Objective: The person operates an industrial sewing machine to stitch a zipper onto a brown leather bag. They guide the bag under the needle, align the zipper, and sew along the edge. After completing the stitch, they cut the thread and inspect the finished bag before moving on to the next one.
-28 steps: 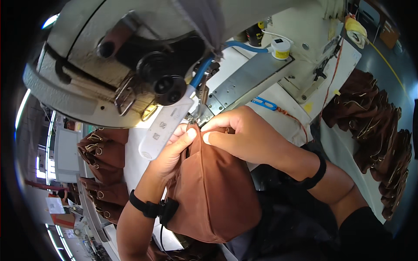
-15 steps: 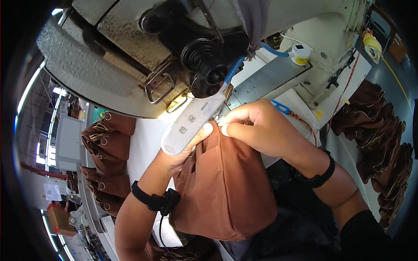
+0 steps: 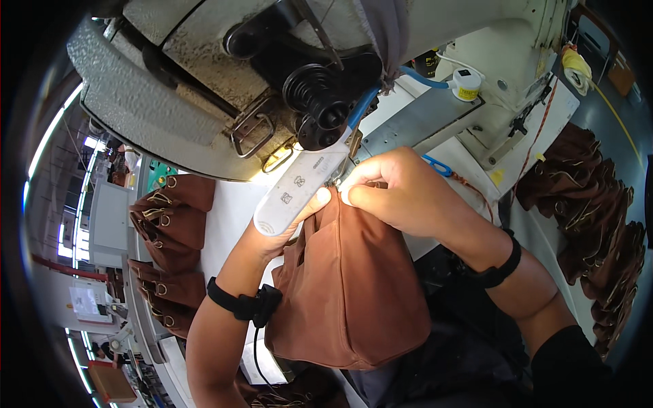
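A brown bag [image 3: 347,292] hangs toward me below the head of a large sewing machine [image 3: 170,102], its upper edge close to the needle area. My left hand [image 3: 299,224] grips the bag's upper edge from the left, thumb on the seam; its fingers are mostly hidden behind the bag and a white lamp [image 3: 296,190]. From the right, my right hand [image 3: 401,194] pinches the same edge with thumb and forefinger, right beside the machine's foot. The lamp lights this spot. Where the edge meets the needle is hidden by hands and lamp.
Several brown bags [image 3: 180,217] stand at the left, and more lie in a heap [image 3: 578,197] at the right. Blue-handled snips [image 3: 437,165] lie on the white table [image 3: 228,211] right of the machine bed. A small white bottle [image 3: 466,84] stands behind them.
The view has shifted slightly. Both hands keep hold of the bag's edge, and the bag sits a little higher in the picture, hardly moved against the machine.
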The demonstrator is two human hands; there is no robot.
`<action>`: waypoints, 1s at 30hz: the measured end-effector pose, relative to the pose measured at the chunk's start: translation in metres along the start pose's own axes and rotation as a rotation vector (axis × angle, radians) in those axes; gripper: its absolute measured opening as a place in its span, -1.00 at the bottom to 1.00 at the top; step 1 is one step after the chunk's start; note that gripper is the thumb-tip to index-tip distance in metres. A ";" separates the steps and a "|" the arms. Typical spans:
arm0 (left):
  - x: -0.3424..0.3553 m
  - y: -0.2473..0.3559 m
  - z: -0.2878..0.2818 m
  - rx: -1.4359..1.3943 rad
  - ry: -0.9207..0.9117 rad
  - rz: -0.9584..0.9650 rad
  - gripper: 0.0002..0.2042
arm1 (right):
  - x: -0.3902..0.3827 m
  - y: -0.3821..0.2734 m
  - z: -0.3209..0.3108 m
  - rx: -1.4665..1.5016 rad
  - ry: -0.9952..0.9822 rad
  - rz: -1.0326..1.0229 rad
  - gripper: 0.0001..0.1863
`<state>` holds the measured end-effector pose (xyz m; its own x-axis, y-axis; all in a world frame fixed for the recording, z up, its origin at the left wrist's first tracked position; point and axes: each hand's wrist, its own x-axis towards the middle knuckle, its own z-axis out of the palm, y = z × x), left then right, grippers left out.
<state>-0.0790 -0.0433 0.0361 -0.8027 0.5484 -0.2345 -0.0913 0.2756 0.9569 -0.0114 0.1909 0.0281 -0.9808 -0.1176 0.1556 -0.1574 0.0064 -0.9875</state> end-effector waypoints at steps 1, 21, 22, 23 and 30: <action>0.001 0.001 0.001 0.033 -0.004 0.008 -0.81 | 0.000 0.002 0.000 0.006 0.006 -0.010 -0.75; 0.004 0.019 0.007 0.319 -0.078 0.091 -0.78 | -0.018 -0.013 0.000 -0.664 0.267 -0.365 -0.80; 0.004 0.018 0.007 0.301 -0.084 0.092 -0.79 | -0.017 -0.012 0.000 -0.666 0.279 -0.386 -0.80; 0.006 0.018 0.007 0.301 -0.088 0.101 -0.79 | -0.016 -0.011 0.000 -0.667 0.291 -0.407 -0.80; 0.011 0.032 0.001 0.280 -0.169 0.107 -0.49 | -0.012 -0.008 -0.003 -0.690 0.272 -0.427 -0.76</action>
<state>-0.0903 -0.0275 0.0636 -0.6880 0.7023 -0.1828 0.1720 0.4026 0.8991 0.0010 0.1955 0.0347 -0.8010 -0.0056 0.5986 -0.4681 0.6290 -0.6206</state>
